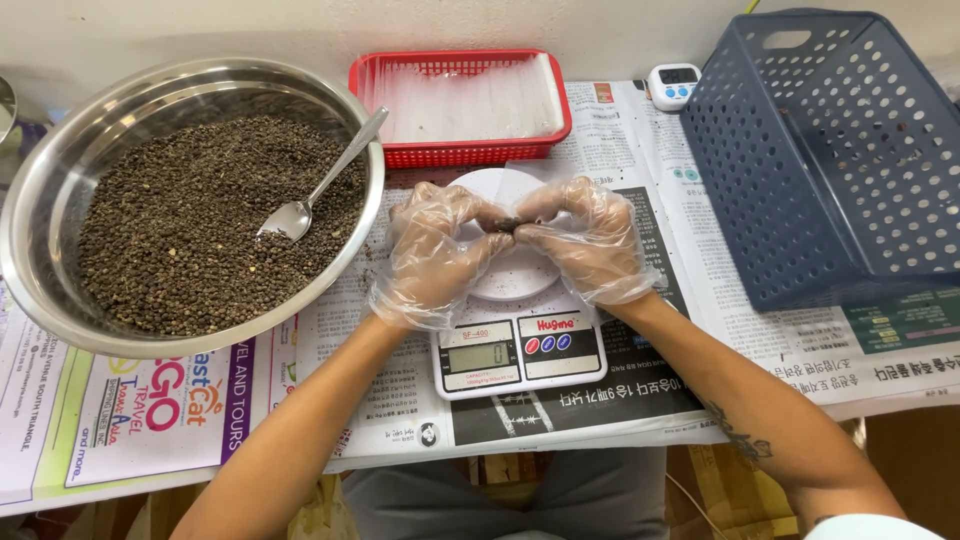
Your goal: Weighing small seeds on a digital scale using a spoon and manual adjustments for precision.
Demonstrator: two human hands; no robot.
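Note:
Both my hands wear clear plastic gloves and meet over the round white platform of a small kitchen scale. My left hand and my right hand pinch a small clear bag with dark grains between their fingertips. A large steel bowl at the left holds dark peppercorn-like grains, and a metal spoon lies in it with its handle on the rim.
A red plastic tray with clear bags stands behind the scale. A dark blue perforated basket lies tilted at the right. A small white timer sits at the back. Newspaper covers the table.

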